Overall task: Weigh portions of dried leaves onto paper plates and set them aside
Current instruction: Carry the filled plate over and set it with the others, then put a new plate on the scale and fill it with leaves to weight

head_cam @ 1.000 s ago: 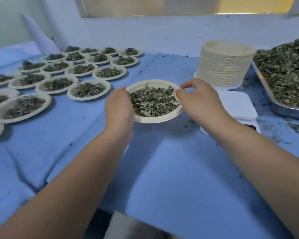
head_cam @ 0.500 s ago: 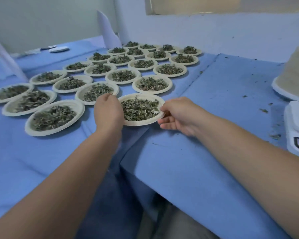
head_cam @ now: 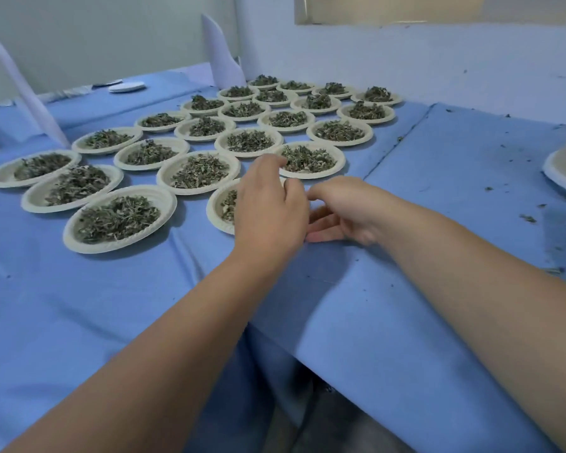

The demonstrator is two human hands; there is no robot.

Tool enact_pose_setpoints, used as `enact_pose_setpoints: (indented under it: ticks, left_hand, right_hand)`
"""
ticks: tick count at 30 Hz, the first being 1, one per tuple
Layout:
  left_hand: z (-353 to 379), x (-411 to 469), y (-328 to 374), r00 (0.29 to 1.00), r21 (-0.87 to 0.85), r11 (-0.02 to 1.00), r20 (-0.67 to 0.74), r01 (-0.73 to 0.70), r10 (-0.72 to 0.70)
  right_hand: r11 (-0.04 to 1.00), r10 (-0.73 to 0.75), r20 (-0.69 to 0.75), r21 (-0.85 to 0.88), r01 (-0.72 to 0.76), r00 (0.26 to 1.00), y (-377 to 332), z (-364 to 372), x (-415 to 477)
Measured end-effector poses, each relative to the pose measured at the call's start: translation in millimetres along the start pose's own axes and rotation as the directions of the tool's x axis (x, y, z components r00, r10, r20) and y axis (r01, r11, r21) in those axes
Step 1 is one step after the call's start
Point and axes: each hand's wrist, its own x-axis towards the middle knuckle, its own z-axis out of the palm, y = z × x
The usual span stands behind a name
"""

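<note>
Since left hand (head_cam: 270,207) w/ loose fingers hides most of plate (head_cam: 215,211), can't tell grip of right hand (head_cam: 343,209)

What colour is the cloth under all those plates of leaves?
Plain blue; the cloth shows best in the head view.

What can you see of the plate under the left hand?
A round, off-white paper plate with an embossed rim, lying flat on the blue cloth at the near end of the rows. It holds dried green leaves, though only its left part shows: the left hand covers the rest. The right hand sits at its right side; whether either touches it is hidden.
</note>
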Motion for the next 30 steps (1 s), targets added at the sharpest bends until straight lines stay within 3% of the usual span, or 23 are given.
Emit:
enact_pose_setpoints:
  ticks: [6,11,16,19,21,23,26,30]
  left_hand:
    - [52,-13,48,0.986,-0.086,0.992,0.133,-0.092,0.103]
    - [113,-29,104,0.948,-0.198,0.967,0.241,-0.163,0.209]
    - [180,-42,165,0.877,-0.258,0.929,0.336,-0.265,0.343]
    - [215,-47,202,0.833,-0.281,0.907,0.378,-0.312,0.404]
    - [234,-47,225,0.792,-0.310,0.877,0.390,-0.368,0.470]
    - [251,-43,248,0.742,-0.329,0.839,0.398,-0.433,0.539]
    - [273,-25,283,0.734,-0.285,0.828,0.384,-0.482,0.560]
    - [299,-2,313,0.650,-0.094,0.765,0.467,-0.637,0.599]
  right_hand:
    - [0.979,-0.200,-0.024,-0.034,0.199,0.980,2,-66,-48]
    - [0.965,-0.262,-0.260,-0.052,0.258,0.929,18,-144,-85]
    - [0.949,-0.314,-0.547,-0.156,0.274,0.776,43,-236,-134]
    - [0.893,-0.420,-0.697,-0.433,0.126,0.582,64,-308,-164]
    - [0.805,-0.504,-0.733,-0.591,-0.060,0.457,83,-354,-185]
    - [0.710,-0.546,-0.744,-0.655,-0.259,0.384,107,-393,-203]
    - [0.579,-0.470,-0.772,-0.636,-0.510,0.429,133,-426,-212]
    - [0.501,-0.296,-0.765,-0.634,-0.589,0.572,138,-437,-200]
